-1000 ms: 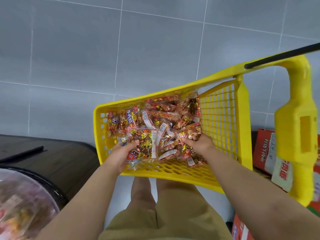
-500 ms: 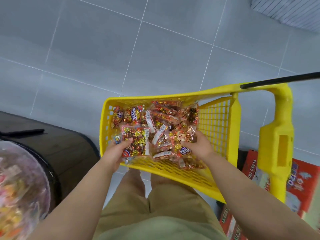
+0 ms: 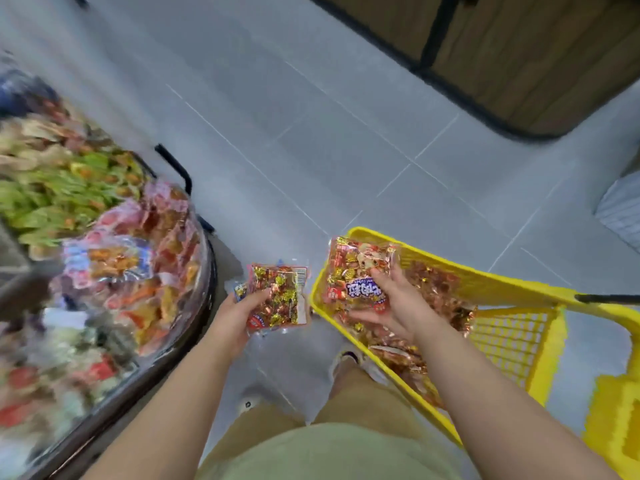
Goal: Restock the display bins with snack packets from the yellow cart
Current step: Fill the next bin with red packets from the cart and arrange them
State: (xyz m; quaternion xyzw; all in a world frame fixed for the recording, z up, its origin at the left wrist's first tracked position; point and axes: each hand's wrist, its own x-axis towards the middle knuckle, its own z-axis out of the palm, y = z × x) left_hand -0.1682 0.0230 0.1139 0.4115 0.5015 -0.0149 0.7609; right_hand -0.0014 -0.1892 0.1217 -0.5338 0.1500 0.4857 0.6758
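- Our left hand (image 3: 239,313) grips one snack packet (image 3: 277,296) near its lower edge, fingers curled round it. Our right hand (image 3: 391,306) clutches a bundle of packets (image 3: 356,271) just above the yellow cart (image 3: 502,292).
- The packets look light, soft and crinkly, with slick film. We judge a hold across the middle safer than a corner pinch.
- The display bin (image 3: 209,268) lies left of our left hand, already heaped. Its rim is the edge to clear.
- Bare floor (image 3: 311,150) beyond both hands gives open room.
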